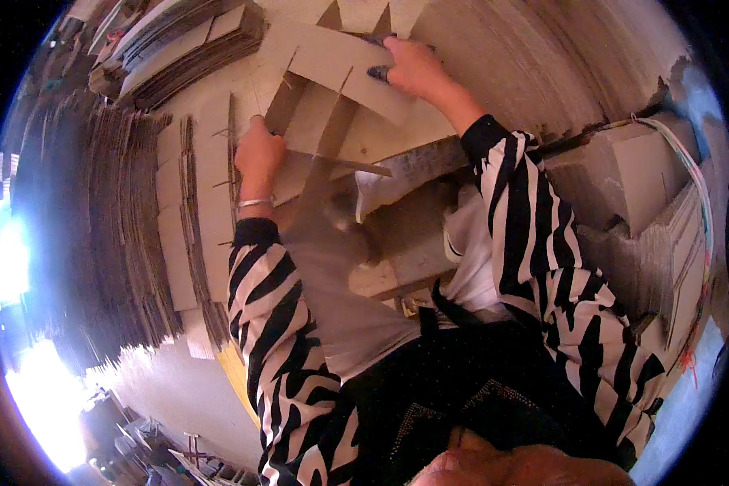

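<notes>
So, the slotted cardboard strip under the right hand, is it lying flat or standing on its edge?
Lying flat. The slotted cardboard strip shows its broad face upward, and the right hand presses on top of it. The left hand grips a narrower strip that crosses it.

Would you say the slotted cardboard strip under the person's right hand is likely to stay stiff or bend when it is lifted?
The slotted cardboard strip is long, thin and flat, so it would probably flex or sag if lifted by one end. The slits cut along its edge likely make weak spots where it could crease. It looks light for its size; the right hand and left hand handle these strips with bare fingers.
</notes>
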{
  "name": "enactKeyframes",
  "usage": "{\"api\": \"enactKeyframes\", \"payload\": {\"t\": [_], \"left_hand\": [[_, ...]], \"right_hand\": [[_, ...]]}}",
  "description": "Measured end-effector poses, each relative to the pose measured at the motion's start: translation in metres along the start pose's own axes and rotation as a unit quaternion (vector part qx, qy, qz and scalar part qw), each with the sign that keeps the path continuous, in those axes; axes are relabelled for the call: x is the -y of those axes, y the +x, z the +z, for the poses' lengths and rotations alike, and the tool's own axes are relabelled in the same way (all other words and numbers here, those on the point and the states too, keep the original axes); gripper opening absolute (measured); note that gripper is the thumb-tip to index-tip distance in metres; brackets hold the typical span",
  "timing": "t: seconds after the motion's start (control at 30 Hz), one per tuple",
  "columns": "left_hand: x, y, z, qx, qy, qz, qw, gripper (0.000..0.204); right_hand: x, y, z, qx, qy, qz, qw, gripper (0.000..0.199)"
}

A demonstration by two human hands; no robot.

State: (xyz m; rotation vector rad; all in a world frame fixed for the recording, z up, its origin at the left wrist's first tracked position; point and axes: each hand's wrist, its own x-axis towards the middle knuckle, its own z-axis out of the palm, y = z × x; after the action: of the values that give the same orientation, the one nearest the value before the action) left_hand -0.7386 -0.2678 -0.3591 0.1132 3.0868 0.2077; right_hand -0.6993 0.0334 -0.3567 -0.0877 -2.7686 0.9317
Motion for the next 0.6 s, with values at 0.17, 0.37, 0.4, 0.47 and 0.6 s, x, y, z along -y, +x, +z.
{"api": "enactKeyframes", "payload": {"t": [0.17,0.37,0.4,0.47,0.6], "left_hand": [[0.011,0.01,0.003,0.005,0.009,0.002,1.0,0.027],[0.006,0.014,0.014,0.005,0.016,0.022,1.0,0.024],[0.001,0.015,0.017,0.006,0.017,0.031,0.999,0.023],[-0.013,0.018,0.021,0.015,0.011,0.036,0.999,0.024],[-0.007,0.015,0.015,0.0,0.0,0.088,0.996,0.028]], "right_hand": [[0.017,0.004,-0.015,-0.052,0.134,-0.017,0.989,0.034],[-0.016,-0.006,-0.005,-0.031,-0.019,-0.104,0.994,0.036],[-0.02,-0.008,-0.013,-0.03,-0.022,-0.103,0.994,0.037],[-0.025,-0.014,-0.021,-0.006,-0.093,-0.117,0.989,0.036],[-0.007,-0.033,0.002,0.052,-0.15,-0.145,0.977,0.035]]}}
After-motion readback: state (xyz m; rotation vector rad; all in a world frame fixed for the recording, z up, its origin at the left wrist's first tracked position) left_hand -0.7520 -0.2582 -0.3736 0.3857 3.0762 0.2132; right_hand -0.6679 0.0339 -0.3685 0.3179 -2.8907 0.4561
